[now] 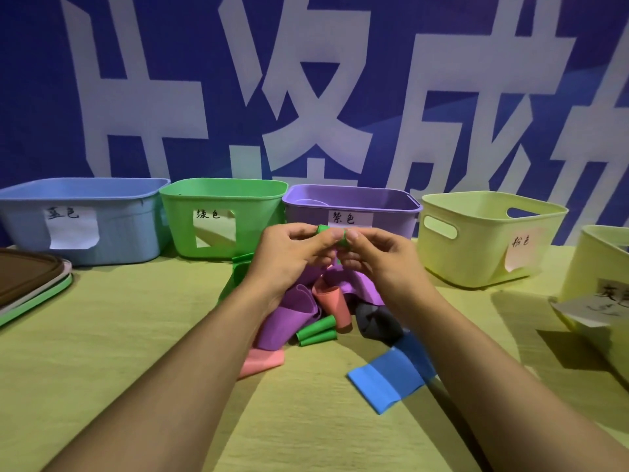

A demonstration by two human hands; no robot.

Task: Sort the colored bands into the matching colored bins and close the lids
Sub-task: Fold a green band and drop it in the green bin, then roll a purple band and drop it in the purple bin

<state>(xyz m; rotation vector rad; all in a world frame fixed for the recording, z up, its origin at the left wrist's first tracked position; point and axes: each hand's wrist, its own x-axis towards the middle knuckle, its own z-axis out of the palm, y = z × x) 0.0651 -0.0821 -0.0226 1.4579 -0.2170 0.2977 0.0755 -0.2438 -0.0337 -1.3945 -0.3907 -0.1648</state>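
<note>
My left hand (289,253) and my right hand (371,255) meet above the pile, and both pinch a small rolled green band (341,240) between their fingertips. Below them lies a heap of bands: purple (289,315), pink (335,303), another green roll (315,330), dark grey (372,321), a flat pink one (262,361) and a blue one (388,373). Along the back stand the blue bin (102,233), green bin (218,202), purple bin (350,202) and a yellow bin (476,247), all without lids.
A second yellow bin (599,267) with a loose paper label sits at the right edge. Stacked lids, brown on top with green underneath (30,281), lie at the far left. A blue banner wall rises behind the bins.
</note>
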